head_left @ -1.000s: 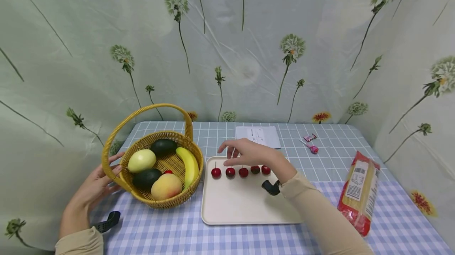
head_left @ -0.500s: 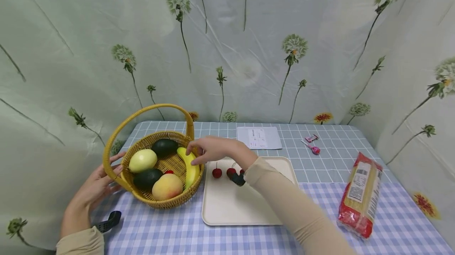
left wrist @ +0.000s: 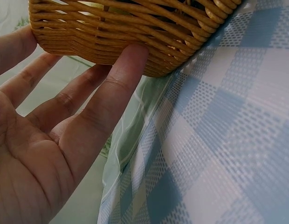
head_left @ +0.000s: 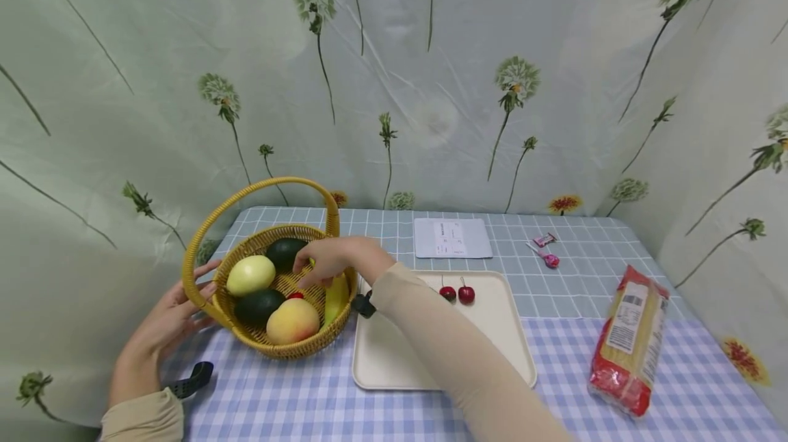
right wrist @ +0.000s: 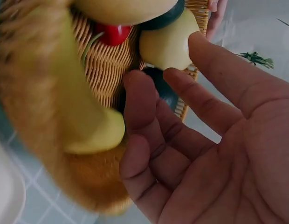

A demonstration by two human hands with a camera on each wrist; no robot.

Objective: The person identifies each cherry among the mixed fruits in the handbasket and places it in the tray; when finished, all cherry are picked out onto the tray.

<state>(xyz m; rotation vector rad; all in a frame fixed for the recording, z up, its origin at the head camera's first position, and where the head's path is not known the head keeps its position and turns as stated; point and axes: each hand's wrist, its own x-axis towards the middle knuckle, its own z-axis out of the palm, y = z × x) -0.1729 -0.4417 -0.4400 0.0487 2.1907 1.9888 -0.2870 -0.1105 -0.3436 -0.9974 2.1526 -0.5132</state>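
A yellow wicker basket (head_left: 295, 349) with a tall handle stands at the left of the table. My left hand (head_left: 169, 322) rests its extended fingers against the basket's left side; the left wrist view shows the fingertips at the weave. Over the basket's right part is my right hand (head_left: 335, 257), its fingers loosely bent and holding nothing. Below it lie a banana (head_left: 335, 305) and, on the basket floor, a red cherry (right wrist: 114, 35) with a green stem. A peach (head_left: 293, 322), a pale yellow-green fruit (head_left: 251, 276) and two dark green avocados (head_left: 258, 307) fill the rest.
Right of the basket sits a cream tray (head_left: 394, 377); two cherries (head_left: 466, 294) show on it, and my right forearm covers others. Behind lies a white packet (head_left: 452, 238). A lollipop (head_left: 550, 260), a wrapped candy (head_left: 544, 239) and a red-and-clear noodle pack (head_left: 629, 339) lie farther right.
My right hand has moved left from above the cherries on the tray, past the banana, to over the inside of the basket. My left hand has stayed at the basket's side.
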